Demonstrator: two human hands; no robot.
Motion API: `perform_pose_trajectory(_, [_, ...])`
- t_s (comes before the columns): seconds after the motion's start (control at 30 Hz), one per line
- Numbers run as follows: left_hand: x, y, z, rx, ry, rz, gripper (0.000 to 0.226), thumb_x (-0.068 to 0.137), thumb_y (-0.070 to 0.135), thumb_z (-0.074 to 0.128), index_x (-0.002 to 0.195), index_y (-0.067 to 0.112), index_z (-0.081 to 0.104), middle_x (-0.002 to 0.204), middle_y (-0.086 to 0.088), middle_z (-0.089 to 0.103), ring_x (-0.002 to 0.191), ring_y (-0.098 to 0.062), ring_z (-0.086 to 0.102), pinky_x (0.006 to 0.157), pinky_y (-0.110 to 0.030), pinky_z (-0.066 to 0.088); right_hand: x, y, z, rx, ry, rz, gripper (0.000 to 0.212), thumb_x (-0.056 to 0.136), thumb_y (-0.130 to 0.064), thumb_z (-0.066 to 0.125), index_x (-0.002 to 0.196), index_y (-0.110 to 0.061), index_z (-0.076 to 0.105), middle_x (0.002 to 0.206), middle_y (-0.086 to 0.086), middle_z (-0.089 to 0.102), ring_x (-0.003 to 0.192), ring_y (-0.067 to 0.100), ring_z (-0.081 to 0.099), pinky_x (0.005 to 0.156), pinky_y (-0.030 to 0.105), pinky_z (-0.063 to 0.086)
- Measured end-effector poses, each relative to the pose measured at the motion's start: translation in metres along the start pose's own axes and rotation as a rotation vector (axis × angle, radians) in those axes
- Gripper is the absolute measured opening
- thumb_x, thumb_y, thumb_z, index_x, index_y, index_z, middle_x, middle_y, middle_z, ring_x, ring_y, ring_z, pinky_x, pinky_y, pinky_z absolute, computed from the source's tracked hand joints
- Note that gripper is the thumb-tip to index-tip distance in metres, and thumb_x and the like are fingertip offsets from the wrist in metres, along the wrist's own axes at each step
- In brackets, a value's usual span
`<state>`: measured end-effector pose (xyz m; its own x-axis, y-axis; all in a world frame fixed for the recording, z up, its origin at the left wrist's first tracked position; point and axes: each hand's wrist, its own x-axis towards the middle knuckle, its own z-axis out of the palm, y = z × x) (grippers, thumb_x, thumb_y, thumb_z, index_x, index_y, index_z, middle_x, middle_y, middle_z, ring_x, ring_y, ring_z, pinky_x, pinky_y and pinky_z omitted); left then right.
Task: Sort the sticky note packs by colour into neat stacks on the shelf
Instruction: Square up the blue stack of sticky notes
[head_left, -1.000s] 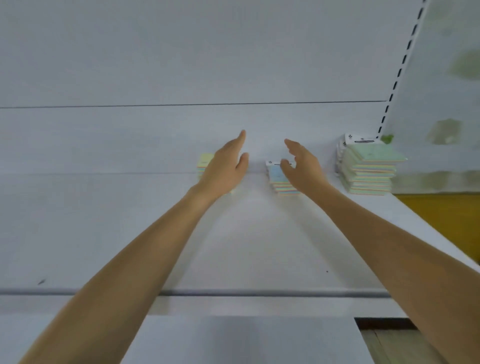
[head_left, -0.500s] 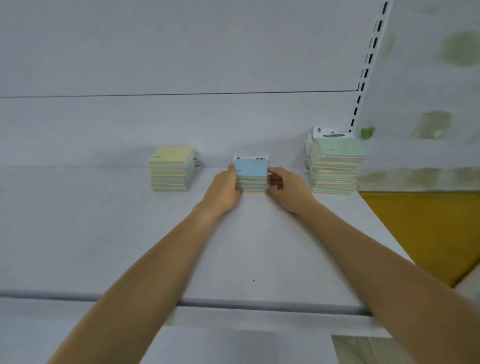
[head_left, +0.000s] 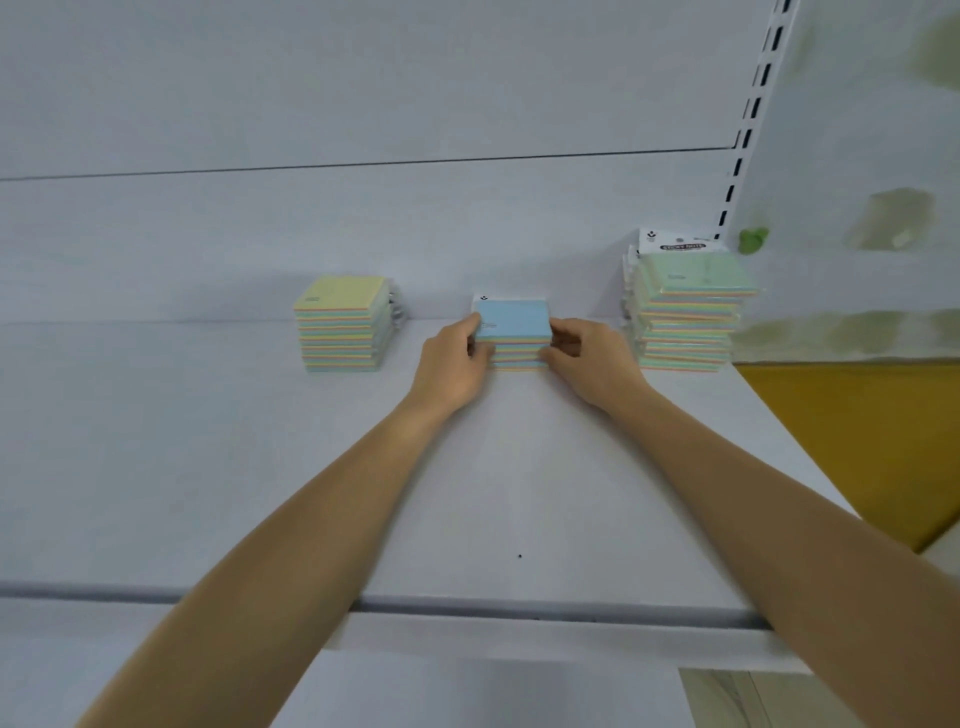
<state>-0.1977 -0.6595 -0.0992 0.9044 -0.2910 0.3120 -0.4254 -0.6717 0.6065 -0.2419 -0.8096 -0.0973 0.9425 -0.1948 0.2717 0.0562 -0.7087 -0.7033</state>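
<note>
Three stacks of sticky note packs stand along the back of the white shelf (head_left: 208, 467). The yellow-topped stack (head_left: 340, 325) is on the left, the blue-topped stack (head_left: 514, 332) in the middle, the taller green-topped stack (head_left: 688, 312) on the right. My left hand (head_left: 449, 364) presses the blue-topped stack's left side and my right hand (head_left: 589, 358) presses its right side, fingers curled around its edges. The lower packs of that stack are partly hidden by my fingers.
The shelf's back panel rises behind the stacks. A slotted upright rail (head_left: 748, 119) runs up at the right, with a small green blob (head_left: 753, 240) beside it. The shelf's front lip (head_left: 519, 608) crosses the lower view. A yellow surface (head_left: 852, 441) lies beyond the shelf's right end.
A second ago both hands hovered open above the shelf, the left in front of the yellow-topped stack. They came down onto the blue-topped stack's two sides and have held there since.
</note>
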Motion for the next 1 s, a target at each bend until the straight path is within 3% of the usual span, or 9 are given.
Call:
perform_pose_trajectory(0.07, [0.0, -0.001, 0.0, 0.001, -0.007, 0.016, 0.025, 0.09, 0.011, 0.05, 0.111, -0.001, 0.055, 0.107, -0.02, 0.066, 0.101, -0.035, 0.059, 0.079, -0.028, 0.035, 0.0, 0.0, 0.0, 0.015, -0.004, 0.004, 0.028, 0.083, -0.005, 0.055, 0.11, 0.001, 0.062, 0.109, 0.019, 0.069, 0.103, 0.031, 0.064, 0.096, 0.04, 0.045])
perform_pose_trajectory(0.3, [0.0, -0.006, -0.001, 0.001, -0.048, 0.027, 0.048, 0.091, 0.014, 0.052, 0.137, 0.006, 0.041, 0.131, -0.014, 0.058, 0.119, -0.028, 0.057, 0.098, -0.026, 0.039, -0.001, 0.0, 0.0, 0.044, 0.029, 0.044, 0.027, 0.087, -0.013, 0.055, 0.107, 0.002, 0.064, 0.11, 0.018, 0.069, 0.106, 0.03, 0.063, 0.097, 0.038, 0.045])
perform_pose_trajectory(0.53, [-0.002, -0.006, -0.001, 0.01, -0.03, 0.029, 0.049, 0.092, 0.012, 0.05, 0.14, 0.007, 0.037, 0.135, -0.014, 0.054, 0.118, -0.029, 0.055, 0.092, -0.019, 0.033, -0.003, -0.002, 0.0, 0.01, 0.044, 0.032, 0.028, 0.09, -0.016, 0.051, 0.111, -0.003, 0.064, 0.112, 0.012, 0.07, 0.105, 0.024, 0.063, 0.08, 0.021, 0.038])
perform_pose_trajectory(0.7, [-0.002, -0.008, 0.0, -0.003, 0.02, 0.04, 0.046, 0.091, 0.009, 0.053, 0.136, 0.006, 0.044, 0.132, -0.015, 0.057, 0.112, -0.03, 0.059, 0.089, -0.017, 0.033, -0.003, 0.001, 0.0, -0.028, 0.022, -0.015, 0.029, 0.087, -0.012, 0.054, 0.111, 0.001, 0.062, 0.111, 0.015, 0.069, 0.105, 0.026, 0.063, 0.087, 0.026, 0.039])
perform_pose_trajectory(0.83, [-0.005, -0.006, 0.0, -0.031, 0.021, 0.017, 0.051, 0.091, 0.011, 0.053, 0.14, 0.009, 0.038, 0.134, -0.013, 0.055, 0.116, -0.028, 0.058, 0.087, -0.012, 0.033, -0.006, 0.0, 0.0, -0.04, 0.02, -0.012, 0.028, 0.086, -0.014, 0.055, 0.111, -0.003, 0.06, 0.112, 0.013, 0.067, 0.107, 0.026, 0.061, 0.085, 0.026, 0.038])
perform_pose_trajectory(1.0, [-0.01, -0.001, -0.012, -0.047, 0.121, 0.084, 0.054, 0.091, 0.014, 0.053, 0.142, 0.007, 0.033, 0.146, -0.012, 0.042, 0.134, -0.026, 0.043, 0.109, -0.033, 0.034, -0.018, -0.009, -0.004, -0.054, 0.194, -0.12, 0.045, 0.089, -0.017, 0.054, 0.132, -0.006, 0.045, 0.131, 0.012, 0.054, 0.121, 0.025, 0.051, 0.099, 0.026, 0.035])
